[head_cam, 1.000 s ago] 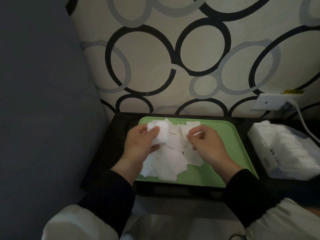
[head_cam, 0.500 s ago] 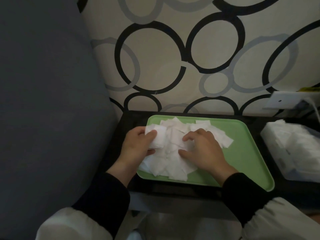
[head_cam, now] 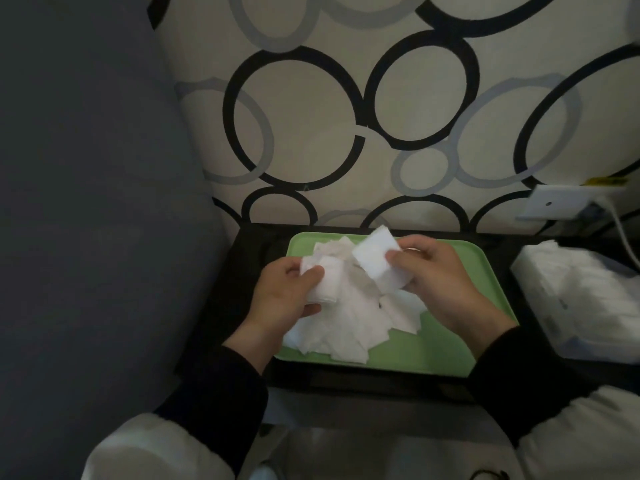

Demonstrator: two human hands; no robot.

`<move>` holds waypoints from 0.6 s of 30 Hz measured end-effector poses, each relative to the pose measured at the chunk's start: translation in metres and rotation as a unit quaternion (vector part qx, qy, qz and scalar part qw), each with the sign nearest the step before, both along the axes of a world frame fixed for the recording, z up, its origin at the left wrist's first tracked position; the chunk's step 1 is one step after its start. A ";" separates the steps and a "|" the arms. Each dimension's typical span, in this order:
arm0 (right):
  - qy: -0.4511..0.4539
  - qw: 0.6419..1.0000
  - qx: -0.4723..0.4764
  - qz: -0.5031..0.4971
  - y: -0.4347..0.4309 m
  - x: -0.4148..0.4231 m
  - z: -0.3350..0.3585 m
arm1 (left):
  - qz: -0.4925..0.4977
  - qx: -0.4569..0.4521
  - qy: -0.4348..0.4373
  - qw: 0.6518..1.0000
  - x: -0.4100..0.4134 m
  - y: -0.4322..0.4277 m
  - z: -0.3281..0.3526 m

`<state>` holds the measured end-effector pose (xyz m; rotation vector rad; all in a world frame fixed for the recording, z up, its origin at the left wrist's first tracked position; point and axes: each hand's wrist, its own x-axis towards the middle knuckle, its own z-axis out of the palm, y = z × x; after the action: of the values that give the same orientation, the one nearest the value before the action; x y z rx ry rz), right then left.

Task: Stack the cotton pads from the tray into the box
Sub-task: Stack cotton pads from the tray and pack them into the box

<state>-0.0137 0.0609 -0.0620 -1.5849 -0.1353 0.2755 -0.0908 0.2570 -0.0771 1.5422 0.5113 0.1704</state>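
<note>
1. Cotton pads (head_cam: 349, 323) lie in a loose white heap on the left half of the green tray (head_cam: 433, 355), overlapping at odd angles.
2. Your left hand (head_cam: 284, 303) is over the tray's left side. Its fingers and thumb are curled round a small stack of pads (head_cam: 323, 285), with the thumb pressed on the top face.
3. Your right hand (head_cam: 446, 282) is above the middle of the tray. Thumb and fingers pinch a raised pad (head_cam: 375, 261) by its right edge, and the pad is lifted clear of the heap and tilted.
4. The raised pad and the small stack are near each other but apart.
5. The box (head_cam: 581, 296) stands just right of the tray on the same dark table (head_cam: 235, 282). It holds white pads, but they are blurred, so you cannot tell how neatly they sit.
6. The tray's right half shows bare green.
7. Beyond the table, the wallpaper (head_cam: 311, 109) carries black and grey rings. A white wall socket (head_cam: 554, 202) sits at the far right with a white cable (head_cam: 623, 233) running down from it.
8. A dark grey surface (head_cam: 86, 202) fills the left of the scene.
</note>
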 end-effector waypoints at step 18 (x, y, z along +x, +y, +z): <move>0.027 0.997 -0.028 0.073 -0.030 -0.001 0.000 | -0.089 -0.080 -0.015 0.993 0.010 -0.062 0.014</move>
<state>-0.0144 0.0314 -0.0616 -1.6241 -0.2035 0.4380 -0.0809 0.1948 -0.0634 1.4170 0.3526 0.0152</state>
